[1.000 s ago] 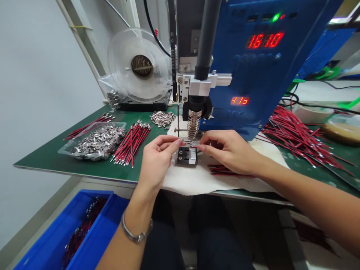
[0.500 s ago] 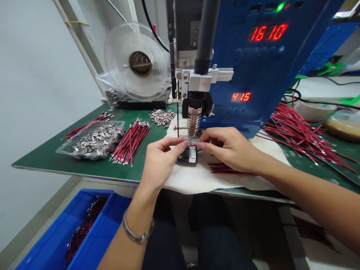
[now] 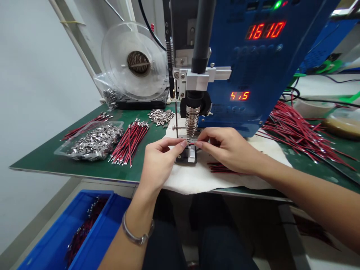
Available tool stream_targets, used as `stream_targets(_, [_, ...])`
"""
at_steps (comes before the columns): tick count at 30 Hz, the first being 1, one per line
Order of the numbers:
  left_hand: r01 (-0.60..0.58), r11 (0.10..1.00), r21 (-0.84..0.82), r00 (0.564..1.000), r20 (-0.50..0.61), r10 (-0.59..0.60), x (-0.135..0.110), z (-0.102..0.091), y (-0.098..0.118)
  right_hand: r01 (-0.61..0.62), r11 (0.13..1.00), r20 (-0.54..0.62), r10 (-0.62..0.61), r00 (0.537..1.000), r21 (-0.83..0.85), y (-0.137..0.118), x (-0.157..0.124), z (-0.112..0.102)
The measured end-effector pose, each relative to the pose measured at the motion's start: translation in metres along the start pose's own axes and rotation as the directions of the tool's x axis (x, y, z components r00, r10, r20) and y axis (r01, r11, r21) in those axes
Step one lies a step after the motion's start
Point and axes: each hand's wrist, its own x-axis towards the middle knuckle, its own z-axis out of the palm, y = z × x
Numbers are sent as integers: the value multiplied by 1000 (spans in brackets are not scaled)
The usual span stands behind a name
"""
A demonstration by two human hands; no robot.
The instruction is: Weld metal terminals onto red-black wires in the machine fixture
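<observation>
Both hands meet under the soldering machine's tip (image 3: 192, 122), just above a small metal fixture (image 3: 191, 154). My left hand (image 3: 161, 159) pinches a small metal connector between thumb and forefinger; the fingertips hide most of it. Close by on the right, my right hand (image 3: 225, 148) is closed in a pinch on a red-and-black wire (image 3: 192, 143), whose end points at the connector. Below the right palm, several red-and-black wires (image 3: 221, 167) lie on a white cloth (image 3: 191, 182).
To the left are a clear tray of metal connectors (image 3: 97, 140), a bundle of wires (image 3: 131, 142) and a loose connector pile (image 3: 161, 117). A large wire heap (image 3: 303, 131) lies right. The blue machine (image 3: 239, 71) stands behind; a blue bin (image 3: 62, 228) sits below left.
The view has shifted slightly. Both hands stay pinched at the fixture, nearly still, with a little more of the red wire showing between the fingertips.
</observation>
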Motion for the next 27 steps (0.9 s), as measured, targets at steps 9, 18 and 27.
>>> stream_targets(9, [-12,1000,-3,1000,-7,12,-1,1,3,-92,996,-13,92,996,22,-6,-2,-1])
stream_targets(18, [-6,1000,-16,1000,-12,6,-2,0,2,-211,973,19,210,978,92,-7,-2,1])
stream_targets(27, [-9,1000,1,1000,-19,10,-2,-1,2,-225,967,25,223,974,120,-6,-3,2])
